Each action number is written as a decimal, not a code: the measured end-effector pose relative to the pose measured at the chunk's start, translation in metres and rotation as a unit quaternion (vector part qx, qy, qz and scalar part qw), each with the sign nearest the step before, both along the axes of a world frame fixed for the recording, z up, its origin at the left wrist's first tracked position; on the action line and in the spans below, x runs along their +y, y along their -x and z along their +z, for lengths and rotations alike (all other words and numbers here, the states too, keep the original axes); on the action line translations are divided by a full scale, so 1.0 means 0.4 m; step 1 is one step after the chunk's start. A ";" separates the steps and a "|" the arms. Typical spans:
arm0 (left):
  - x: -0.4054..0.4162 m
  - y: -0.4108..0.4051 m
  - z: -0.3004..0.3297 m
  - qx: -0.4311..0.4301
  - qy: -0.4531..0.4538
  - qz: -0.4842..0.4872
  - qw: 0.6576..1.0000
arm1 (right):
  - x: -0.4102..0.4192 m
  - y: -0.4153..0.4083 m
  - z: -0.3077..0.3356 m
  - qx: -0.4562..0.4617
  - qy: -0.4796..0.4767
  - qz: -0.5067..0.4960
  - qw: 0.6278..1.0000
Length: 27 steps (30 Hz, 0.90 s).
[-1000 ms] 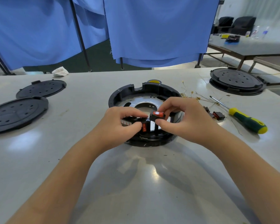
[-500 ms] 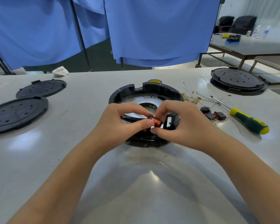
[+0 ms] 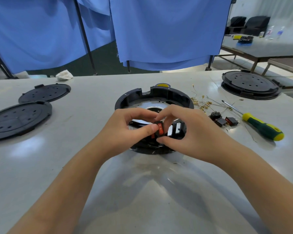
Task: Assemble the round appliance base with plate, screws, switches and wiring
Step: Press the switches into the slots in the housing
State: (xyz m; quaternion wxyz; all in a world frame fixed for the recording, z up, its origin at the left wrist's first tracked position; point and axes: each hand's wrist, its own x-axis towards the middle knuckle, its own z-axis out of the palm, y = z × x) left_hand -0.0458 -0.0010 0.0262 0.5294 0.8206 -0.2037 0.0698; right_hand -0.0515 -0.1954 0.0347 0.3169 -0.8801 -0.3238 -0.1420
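A head-worn camera looks down at a pale grey table [image 3: 41, 166]. In the centre of the frame sits a round black appliance base [image 3: 159, 97], open side up, with a silver metal plate [image 3: 142, 106] inside it. Above its near rim, two bare hands meet. The left hand [image 3: 123, 132] and the right hand [image 3: 188, 132] both pinch a small black switch with a red rocker [image 3: 159, 130], thumbs and forefingers curled tightly round it. Whether the switch already sits in the rim's slot is hard to tell. To the right of the base lie three spare switches [image 3: 223, 120], a tangle of thin wires [image 3: 203, 103] and a green and yellow screwdriver [image 3: 260, 126]. Two black round covers [image 3: 20, 119] lie at the left edge; another stack of covers [image 3: 249, 84] sits upper right. Blue curtains [image 3: 159, 31] hang behind the table
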 end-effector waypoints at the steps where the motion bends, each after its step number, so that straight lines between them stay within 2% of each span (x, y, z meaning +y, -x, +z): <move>1: -0.001 0.001 0.000 0.001 0.001 -0.002 1.000 | 0.002 0.001 0.000 0.003 0.002 -0.001 1.000; 6: -0.002 0.004 -0.005 -0.004 -0.012 0.014 1.000 | -0.005 -0.001 0.000 0.018 -0.007 0.004 1.000; 13: -0.016 0.007 -0.023 -0.043 -0.113 0.032 0.992 | -0.012 -0.007 0.004 0.031 0.042 0.000 0.999; 19: -0.015 0.004 -0.021 -0.056 -0.128 0.025 0.990 | -0.009 -0.006 0.002 0.056 0.066 0.001 0.996; 27: -0.009 0.002 -0.019 -0.024 -0.129 0.018 0.991 | -0.008 -0.002 0.002 0.039 0.076 0.012 0.996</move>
